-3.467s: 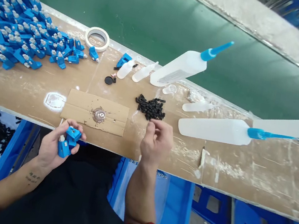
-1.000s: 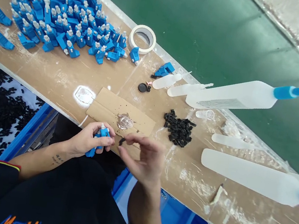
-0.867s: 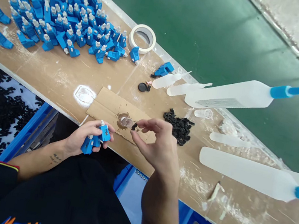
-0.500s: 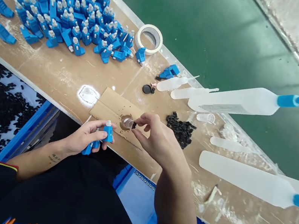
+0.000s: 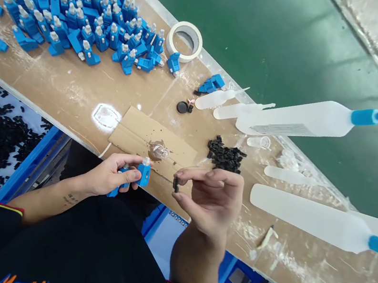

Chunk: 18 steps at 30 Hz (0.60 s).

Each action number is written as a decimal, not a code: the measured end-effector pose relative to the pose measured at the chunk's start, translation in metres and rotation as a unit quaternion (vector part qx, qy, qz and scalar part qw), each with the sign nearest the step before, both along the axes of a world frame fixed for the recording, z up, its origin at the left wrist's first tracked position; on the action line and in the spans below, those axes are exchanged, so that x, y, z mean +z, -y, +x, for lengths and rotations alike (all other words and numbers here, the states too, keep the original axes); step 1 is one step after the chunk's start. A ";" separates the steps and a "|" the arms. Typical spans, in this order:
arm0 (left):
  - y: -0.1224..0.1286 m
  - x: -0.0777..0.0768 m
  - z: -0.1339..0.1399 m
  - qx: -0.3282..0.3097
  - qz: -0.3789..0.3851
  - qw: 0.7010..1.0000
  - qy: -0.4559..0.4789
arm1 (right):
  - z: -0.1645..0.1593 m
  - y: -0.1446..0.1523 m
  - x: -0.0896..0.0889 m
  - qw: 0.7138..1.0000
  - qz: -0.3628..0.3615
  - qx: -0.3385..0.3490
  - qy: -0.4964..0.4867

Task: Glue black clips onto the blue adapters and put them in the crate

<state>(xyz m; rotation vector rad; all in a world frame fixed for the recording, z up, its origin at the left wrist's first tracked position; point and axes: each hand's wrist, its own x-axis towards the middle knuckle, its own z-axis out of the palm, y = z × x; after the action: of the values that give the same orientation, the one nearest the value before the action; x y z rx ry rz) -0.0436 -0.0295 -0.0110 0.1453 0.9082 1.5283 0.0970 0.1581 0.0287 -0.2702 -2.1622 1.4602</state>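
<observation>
My left hand (image 5: 114,175) is closed around blue plastic parts with pale tips; one blue part (image 5: 143,175) stands upright between thumb and fingers, showing a slot in its side. Another is partly hidden in the palm. A small black piece (image 5: 176,185) is pinched between thumb and fingertip of my right hand (image 5: 213,199), held upright just right of the blue part and apart from it. Behind the hands, a small clear cup (image 5: 160,151) sits in a wet brown stain on a flat cardboard piece (image 5: 137,125).
Many blue parts (image 5: 68,15) cover the table's far left, beside a tape roll (image 5: 171,42). A heap of black pieces (image 5: 226,156) lies behind my right hand. White squeeze bottles (image 5: 294,118) lie at the right. Below left, a blue-edged bin (image 5: 20,176) holds more black pieces.
My right hand has drawn back from the clear cup toward me, bringing the black piece and turning it upright. My left hand has shifted slightly right, with the blue part turned to show its slot.
</observation>
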 end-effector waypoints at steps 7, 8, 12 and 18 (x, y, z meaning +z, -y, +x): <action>-0.012 0.002 0.011 -0.025 0.020 0.999 -0.010 | 0.007 0.023 -0.006 0.998 -0.054 -0.018 -0.033; -0.013 0.002 0.012 -0.026 0.024 0.999 -0.011 | 0.008 0.023 -0.006 0.998 -0.053 -0.010 -0.035; -0.014 0.002 0.016 -0.023 0.021 0.999 -0.019 | 0.009 0.022 -0.006 0.999 -0.022 0.008 -0.035; -0.014 0.004 0.015 -0.022 0.010 0.999 -0.038 | 0.009 0.020 0.001 0.999 0.048 0.016 -0.002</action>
<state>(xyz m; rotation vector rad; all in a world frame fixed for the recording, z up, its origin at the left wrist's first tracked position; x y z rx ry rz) -0.0282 -0.0157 -0.0073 0.2379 0.9430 1.4999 0.1062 0.1377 0.0301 -0.2001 -2.2354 1.3685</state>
